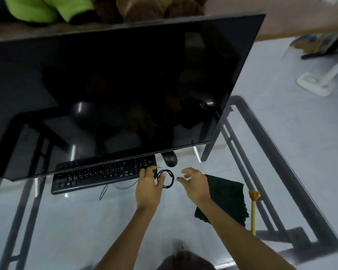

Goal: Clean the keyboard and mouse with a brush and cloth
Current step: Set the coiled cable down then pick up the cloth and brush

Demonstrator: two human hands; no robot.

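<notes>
Keyboard (103,175) sits centre-left of frame on the glass worktop (86,221), long axis left-right, rising slightly to the right, far edge tucked under the monitor (115,84). Mouse (170,159) just right of it, half under the monitor edge. Left hand (148,187) at the keyboard's right end, fingers curled on a coiled cable (167,178). Right hand (193,183) loosely spread, holding nothing, just right of the coil. Cloth (226,197) lower right; brush (253,211) beside it, bristles pointing up-frame, near the worktop's right edge. Bare glass lower left.
</notes>
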